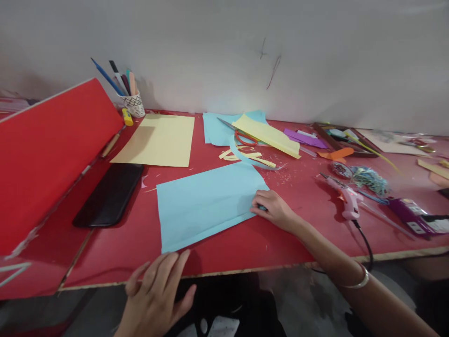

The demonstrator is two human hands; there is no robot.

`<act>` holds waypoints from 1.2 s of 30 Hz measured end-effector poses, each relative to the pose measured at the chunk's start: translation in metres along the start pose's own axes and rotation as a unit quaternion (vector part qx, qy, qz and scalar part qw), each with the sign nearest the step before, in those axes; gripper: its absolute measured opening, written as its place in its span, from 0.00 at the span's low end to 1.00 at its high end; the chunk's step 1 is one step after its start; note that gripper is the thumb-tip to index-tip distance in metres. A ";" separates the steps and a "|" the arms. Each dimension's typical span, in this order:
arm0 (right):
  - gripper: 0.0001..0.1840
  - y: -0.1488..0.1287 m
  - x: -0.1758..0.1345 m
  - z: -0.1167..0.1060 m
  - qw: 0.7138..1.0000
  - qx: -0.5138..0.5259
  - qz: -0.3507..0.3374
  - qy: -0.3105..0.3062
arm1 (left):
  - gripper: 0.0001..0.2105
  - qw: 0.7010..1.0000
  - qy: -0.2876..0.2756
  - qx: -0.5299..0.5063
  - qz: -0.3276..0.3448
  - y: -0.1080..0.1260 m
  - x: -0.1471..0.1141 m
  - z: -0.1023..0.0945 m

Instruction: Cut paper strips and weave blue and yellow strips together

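Observation:
A light blue sheet of paper (206, 201) lies on the red table, with a narrow fold running along its near long edge. At the sheet's right end my right hand (271, 208) is closed, its fingers curled over the paper's edge. A bit of teal shows between those fingers, too small to make out clearly. My left hand (157, 285) is open at the table's front edge, fingers stretched out by the sheet's near left corner. Beyond the sheet lie a curled blue paper strip (242, 155), several pale yellow strips (257, 158) and red-handled scissors (245, 139).
A yellow sheet (164, 140), black phone (110, 194) and red board (59, 150) are on the left. A pen cup (135, 105) stands at the wall. On the right are a corded pink glue gun (347, 199), tangled threads (370, 180), a tray (351, 145) and a purple device (409, 215).

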State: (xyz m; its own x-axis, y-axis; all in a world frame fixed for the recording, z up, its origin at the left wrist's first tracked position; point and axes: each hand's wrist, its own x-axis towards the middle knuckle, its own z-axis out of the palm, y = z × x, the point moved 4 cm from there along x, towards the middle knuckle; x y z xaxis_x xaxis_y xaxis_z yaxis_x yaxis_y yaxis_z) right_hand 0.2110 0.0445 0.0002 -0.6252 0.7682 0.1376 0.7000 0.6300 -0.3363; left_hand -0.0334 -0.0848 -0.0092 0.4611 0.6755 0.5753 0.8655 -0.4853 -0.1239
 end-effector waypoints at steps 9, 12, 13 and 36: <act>0.10 -0.023 0.003 0.013 0.997 -0.036 0.062 -0.002 | 0.27 0.988 -0.092 -0.123 0.022 0.054 0.065 0.028; 0.09 -0.023 0.003 0.013 0.997 -0.039 0.069 -0.003 | 0.27 0.986 -0.105 -0.125 0.016 0.051 0.061 0.033; 0.09 -0.023 0.003 0.013 0.997 -0.039 0.071 -0.002 | 0.27 0.987 -0.104 -0.124 0.012 0.048 0.058 0.033; 0.29 -0.134 0.001 0.046 0.996 -0.087 0.020 0.000 | 0.20 0.996 -0.065 0.019 -0.060 -0.024 -0.008 0.004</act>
State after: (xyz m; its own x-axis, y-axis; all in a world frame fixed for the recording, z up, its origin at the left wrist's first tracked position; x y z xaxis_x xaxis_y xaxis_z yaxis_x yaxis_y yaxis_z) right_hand 0.1005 -0.0443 0.0022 -0.5951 0.7936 0.1265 0.7740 0.6083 -0.1758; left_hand -0.0566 -0.0766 -0.0139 0.3727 0.7950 0.4787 0.9217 -0.3770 -0.0915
